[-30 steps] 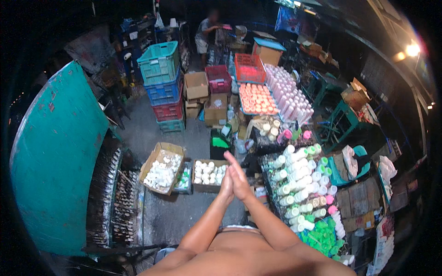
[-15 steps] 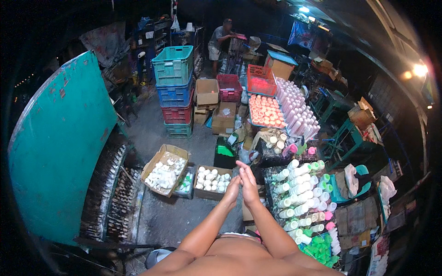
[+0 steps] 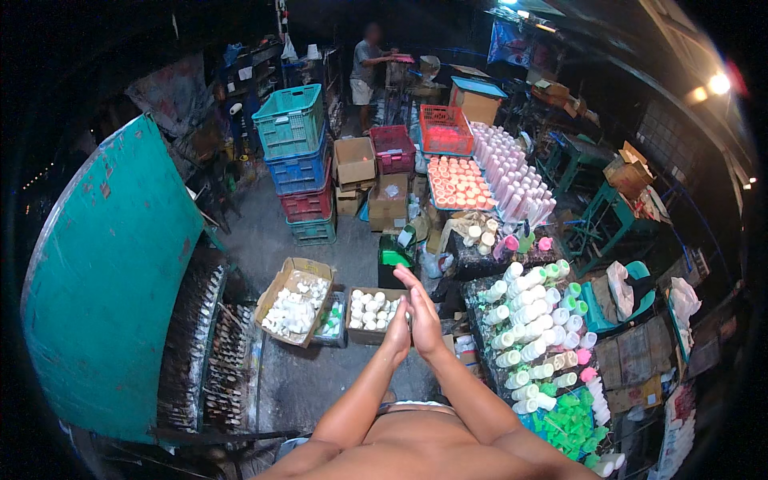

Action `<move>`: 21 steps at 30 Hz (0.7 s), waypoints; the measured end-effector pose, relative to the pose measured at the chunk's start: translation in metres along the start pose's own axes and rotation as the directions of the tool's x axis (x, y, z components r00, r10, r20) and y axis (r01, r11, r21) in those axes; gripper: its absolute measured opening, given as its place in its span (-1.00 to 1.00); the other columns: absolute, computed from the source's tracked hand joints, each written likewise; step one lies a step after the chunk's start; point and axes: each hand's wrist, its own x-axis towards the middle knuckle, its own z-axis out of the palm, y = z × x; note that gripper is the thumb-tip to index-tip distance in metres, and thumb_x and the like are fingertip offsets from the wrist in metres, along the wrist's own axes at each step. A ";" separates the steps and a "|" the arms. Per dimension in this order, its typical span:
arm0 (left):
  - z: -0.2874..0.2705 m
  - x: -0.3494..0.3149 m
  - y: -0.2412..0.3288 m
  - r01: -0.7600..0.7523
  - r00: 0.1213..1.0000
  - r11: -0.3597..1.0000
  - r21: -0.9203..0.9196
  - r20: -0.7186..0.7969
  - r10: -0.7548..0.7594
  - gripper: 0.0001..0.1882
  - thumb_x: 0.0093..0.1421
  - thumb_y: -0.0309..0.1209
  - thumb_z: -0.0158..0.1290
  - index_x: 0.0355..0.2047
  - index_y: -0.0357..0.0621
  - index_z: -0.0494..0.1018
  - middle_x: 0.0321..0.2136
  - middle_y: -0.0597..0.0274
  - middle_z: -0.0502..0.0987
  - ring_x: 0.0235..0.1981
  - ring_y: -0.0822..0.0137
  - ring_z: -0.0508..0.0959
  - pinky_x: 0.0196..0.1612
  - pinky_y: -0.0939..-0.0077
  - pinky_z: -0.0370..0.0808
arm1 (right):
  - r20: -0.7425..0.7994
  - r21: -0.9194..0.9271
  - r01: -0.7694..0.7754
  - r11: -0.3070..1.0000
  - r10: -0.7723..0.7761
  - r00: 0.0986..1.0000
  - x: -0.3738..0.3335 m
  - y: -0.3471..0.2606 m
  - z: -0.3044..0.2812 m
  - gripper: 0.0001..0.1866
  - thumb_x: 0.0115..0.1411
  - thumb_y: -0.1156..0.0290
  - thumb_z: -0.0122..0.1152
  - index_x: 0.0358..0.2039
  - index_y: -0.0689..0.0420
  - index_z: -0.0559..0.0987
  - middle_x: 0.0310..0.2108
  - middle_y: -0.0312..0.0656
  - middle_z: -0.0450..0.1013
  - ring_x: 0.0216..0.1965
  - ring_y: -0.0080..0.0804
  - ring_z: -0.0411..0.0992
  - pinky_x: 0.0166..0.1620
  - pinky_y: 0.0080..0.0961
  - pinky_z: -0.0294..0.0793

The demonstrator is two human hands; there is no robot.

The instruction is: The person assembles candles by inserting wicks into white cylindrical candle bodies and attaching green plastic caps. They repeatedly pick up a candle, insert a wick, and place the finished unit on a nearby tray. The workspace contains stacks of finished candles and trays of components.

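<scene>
Out in front of me, my left hand (image 3: 397, 330) and my right hand (image 3: 424, 317) meet palm against palm. The right hand's fingers are stretched out and point up and away; no object shows between the palms, though their inner sides are hidden. Partly behind my left hand stands a cardboard box of round white pieces (image 3: 374, 310). To its left, a tilted cardboard box (image 3: 276, 278) holds many small white pieces. Rows of white and pale green candles (image 3: 524, 320) lie on the dark table at my right, with a heap of bright green pieces (image 3: 570, 422) at its near end.
A large teal panel (image 3: 104, 280) stands at the left beside racks with rows of pegs (image 3: 228, 360). Stacked plastic crates (image 3: 292, 152) rise beyond the boxes. Farther right are a tray of orange cups (image 3: 460, 184) and many pale upright sticks (image 3: 512, 172). Another person (image 3: 368, 68) stands at the back.
The whole view has shifted a little. My hands stay pressed together, slightly further left in the picture and now overlapping the box of round white pieces. The far person's posture has changed slightly.
</scene>
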 end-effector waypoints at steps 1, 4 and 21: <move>0.001 -0.002 0.001 -0.019 1.000 0.999 0.032 0.014 0.018 -0.45 0.50 -0.08 -0.25 0.38 -0.04 0.21 0.34 0.10 0.27 0.35 0.20 0.27 0.33 0.28 0.24 | 0.096 -0.110 0.113 0.988 -0.102 0.990 0.001 -0.013 -0.001 -0.48 0.49 0.14 -0.18 0.26 0.23 0.43 0.41 -0.07 0.18 0.46 -0.32 0.06 0.46 -0.34 -0.08; 0.000 -0.002 -0.004 -0.045 0.999 0.997 0.064 -0.027 0.046 -0.52 0.51 -0.13 -0.23 0.32 -0.05 0.26 0.23 0.21 0.41 0.13 0.31 0.49 0.12 0.37 0.43 | -0.079 -0.056 -0.114 0.992 0.110 0.991 -0.003 0.014 -0.011 -0.69 0.43 0.24 0.04 0.01 0.14 0.59 0.02 -0.20 0.50 0.05 -0.45 0.43 0.17 -0.47 0.33; -0.005 -0.019 0.034 -0.080 0.995 0.996 0.049 -0.048 0.082 -0.51 0.45 -0.19 -0.15 0.30 -0.09 0.23 0.34 0.19 0.33 0.10 0.17 0.57 0.05 0.26 0.42 | 0.053 0.176 -0.039 0.984 0.030 0.998 0.048 -0.045 -0.016 -0.72 0.45 0.25 0.01 -0.41 0.09 0.40 -0.48 -0.32 0.33 -0.34 -0.47 0.36 -0.12 -0.48 0.37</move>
